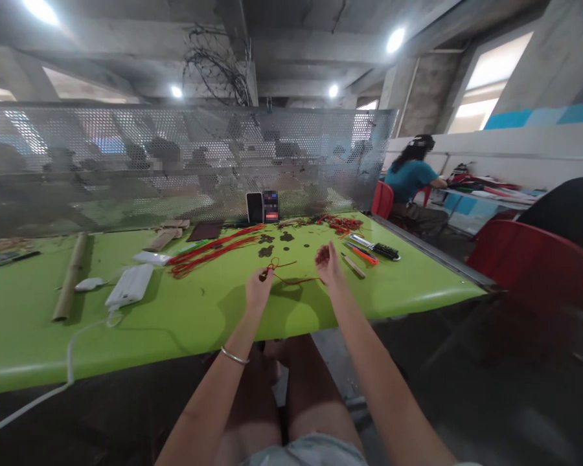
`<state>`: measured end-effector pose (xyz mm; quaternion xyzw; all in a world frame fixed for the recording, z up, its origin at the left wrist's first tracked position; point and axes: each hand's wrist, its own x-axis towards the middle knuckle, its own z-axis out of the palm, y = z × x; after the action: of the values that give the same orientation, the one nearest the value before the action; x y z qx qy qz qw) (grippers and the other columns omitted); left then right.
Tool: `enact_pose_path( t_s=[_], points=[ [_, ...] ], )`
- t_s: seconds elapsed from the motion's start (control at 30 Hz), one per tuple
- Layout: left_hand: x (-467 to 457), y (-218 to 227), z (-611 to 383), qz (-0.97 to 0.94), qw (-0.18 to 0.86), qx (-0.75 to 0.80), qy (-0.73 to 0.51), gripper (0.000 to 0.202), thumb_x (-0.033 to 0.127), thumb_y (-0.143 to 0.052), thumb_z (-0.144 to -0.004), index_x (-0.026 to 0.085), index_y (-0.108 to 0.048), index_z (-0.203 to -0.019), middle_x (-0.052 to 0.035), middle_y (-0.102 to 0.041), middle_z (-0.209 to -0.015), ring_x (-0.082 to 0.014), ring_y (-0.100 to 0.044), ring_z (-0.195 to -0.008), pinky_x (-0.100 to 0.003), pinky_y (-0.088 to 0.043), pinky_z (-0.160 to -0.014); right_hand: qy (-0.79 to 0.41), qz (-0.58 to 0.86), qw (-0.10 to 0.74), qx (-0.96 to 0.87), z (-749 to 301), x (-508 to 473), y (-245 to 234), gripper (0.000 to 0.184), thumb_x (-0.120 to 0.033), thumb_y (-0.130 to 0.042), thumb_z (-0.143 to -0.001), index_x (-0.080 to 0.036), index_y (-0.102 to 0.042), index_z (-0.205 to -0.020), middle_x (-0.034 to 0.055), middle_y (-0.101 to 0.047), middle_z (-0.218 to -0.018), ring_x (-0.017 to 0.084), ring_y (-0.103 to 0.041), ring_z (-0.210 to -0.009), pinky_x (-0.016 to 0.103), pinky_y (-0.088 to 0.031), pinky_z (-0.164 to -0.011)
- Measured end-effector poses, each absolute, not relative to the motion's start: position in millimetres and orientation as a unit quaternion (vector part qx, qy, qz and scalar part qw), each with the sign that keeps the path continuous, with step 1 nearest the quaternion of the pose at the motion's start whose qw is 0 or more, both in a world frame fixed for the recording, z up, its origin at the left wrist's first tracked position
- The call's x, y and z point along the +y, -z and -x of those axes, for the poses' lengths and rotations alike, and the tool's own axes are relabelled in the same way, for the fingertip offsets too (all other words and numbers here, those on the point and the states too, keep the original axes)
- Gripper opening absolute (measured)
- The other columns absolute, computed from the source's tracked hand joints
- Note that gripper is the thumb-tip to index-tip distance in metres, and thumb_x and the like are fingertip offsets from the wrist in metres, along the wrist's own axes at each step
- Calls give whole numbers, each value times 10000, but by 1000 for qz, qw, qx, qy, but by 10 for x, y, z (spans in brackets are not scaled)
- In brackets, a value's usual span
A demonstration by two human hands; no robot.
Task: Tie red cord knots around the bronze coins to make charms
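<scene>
A thin red cord (296,283) runs between my two hands above the green table. My left hand (258,288) pinches it where it forms a small loop, and a loose tail points right. A small dark thing shows at these fingertips, too small to make out. My right hand (327,264) is raised with curled fingers, and the cord's other stretch reaches its lower edge. Dark round coin-like pieces (266,252) lie in clusters beyond my hands. Just right of my right hand are a pale-handled pointed tool (353,265) and an orange cutter (364,254).
Bundles of red cord (214,251) lie left of centre, a red tangle (342,224) at the back. A dark-handled tool (385,250), power strip (130,285) and bamboo tube (71,277) rest on the green table (175,330). Two phones (254,208) lean on the perforated screen. A person (411,175) sits right.
</scene>
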<state>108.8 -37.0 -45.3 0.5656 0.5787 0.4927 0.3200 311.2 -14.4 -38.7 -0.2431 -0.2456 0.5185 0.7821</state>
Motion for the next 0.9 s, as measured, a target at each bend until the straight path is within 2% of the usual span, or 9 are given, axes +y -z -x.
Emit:
enact_pose_path(
  t_s=[0.2, 0.37, 0.5, 0.6, 0.7, 0.8, 0.9],
  points=[
    [-351, 443, -1086, -564, 334, 572, -493, 361, 423, -588, -754, 141, -684, -958, -34, -614, -616, -84, -395, -432, -213, -285, -403, -511, 296, 692, -416, -2959, -203, 391, 201, -389, -695, -691, -195, -641, -683, -25, -637, -631, 56, -569, -539, 145, -462, -501],
    [-316, 453, -1083, -576, 341, 562, -486, 323, 406, -604, -747, 170, -696, -948, -41, -632, -636, -96, -438, -465, -218, -335, -433, -522, 329, 553, -560, -2762, -282, 403, 135, -212, -792, -547, -167, -685, -614, -1, -657, -576, 85, -551, -490, 163, -398, -450],
    [-310, 465, -1078, -586, 319, 561, -490, 316, 374, -584, -766, 154, -683, -970, -67, -660, -716, -114, -482, -506, -234, -375, -463, -536, 321, 496, -603, -2720, -320, 387, 143, -215, -802, -528, -155, -686, -585, -12, -633, -511, 94, -541, -466, 171, -383, -453],
    [-330, 464, -1094, -602, 299, 553, -493, 292, 353, -576, -772, 150, -682, -954, -83, -671, -780, -129, -514, -543, -246, -403, -488, -544, 306, 513, -588, -2765, -330, 357, 181, -305, -751, -624, -134, -692, -634, -3, -618, -515, 85, -535, -470, 168, -374, -453],
    [-364, 462, -1121, -630, 282, 532, -490, 219, 306, -595, -757, 171, -690, -901, -75, -678, -830, -151, -560, -626, -257, -437, -548, -551, 286, 567, -541, -2816, -322, 334, 252, -387, -684, -695, -140, -676, -643, -2, -616, -566, 71, -531, -494, 162, -380, -461],
    [-392, 465, -1137, -655, 265, 514, -487, 162, 249, -622, -723, 198, -691, -860, -50, -678, -881, -167, -589, -736, -267, -455, -637, -553, 266, 633, -472, -2866, -292, 322, 241, -398, -669, -705, -164, -650, -653, -4, -625, -633, 76, -555, -547, 167, -410, -484],
    [-400, 469, -1133, -656, 254, 519, -486, 187, 282, -602, -736, 185, -685, -872, -61, -674, -872, -174, -590, -723, -279, -457, -629, -537, 244, 709, -386, -2947, -245, 313, 203, -390, -625, -743, -202, -613, -669, -19, -641, -722, 81, -592, -646, 161, -434, -500]
  ],
)
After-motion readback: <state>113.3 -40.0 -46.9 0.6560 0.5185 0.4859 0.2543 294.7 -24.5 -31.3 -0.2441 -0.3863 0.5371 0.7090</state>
